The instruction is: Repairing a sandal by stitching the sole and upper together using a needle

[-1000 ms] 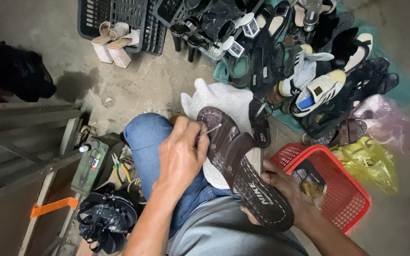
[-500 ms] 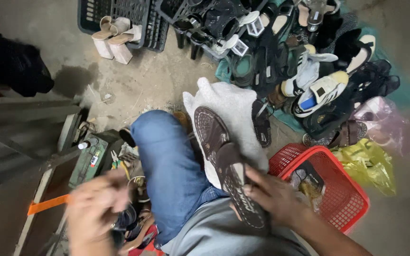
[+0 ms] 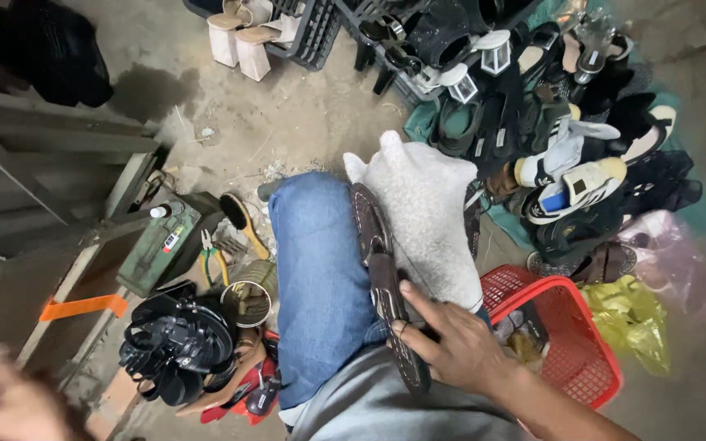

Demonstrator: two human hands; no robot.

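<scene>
Sandal, dark brown, lies on edge across my denim knee, pinned by my right hand at five o'clock. My left hand, blurred at eight o'clock, grip unclear, seems mid-reach toward tools; next needs a firm hold.

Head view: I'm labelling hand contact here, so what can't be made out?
- Left hand: motion-blurred and cut off by the bottom-left edge; whether it holds anything is unclear.
- Brown sandal: turned on edge on the knee, its heel end covered by the right hand.
- Red basket: contents too small to identify.
</scene>
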